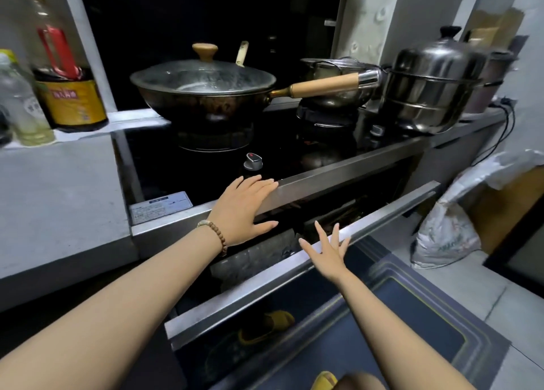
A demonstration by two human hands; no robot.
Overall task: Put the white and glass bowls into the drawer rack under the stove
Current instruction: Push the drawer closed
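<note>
Both of my bare forearms reach up from the bottom edge, above a yellow slipper (pixel 323 381) and a dark floor mat (pixel 412 316). My left hand (pixel 244 210), a bead bracelet (pixel 215 233) at its wrist, lies flat with straight fingers on the steel front edge of the stove (pixel 338 180), gripping nothing. My right hand (pixel 326 254) is wide open, fingers spread, at the top rail of the drawer (pixel 250 295), which stands pulled out under the stove. Inside the drawer it is dark, and I cannot tell white or glass bowls from the grey shapes (pixel 253 257) there. Above, a lidded wok (pixel 203 95) sits on a burner behind a knob (pixel 252 160), with a steel steamer pot (pixel 426 86) to the right.
</note>
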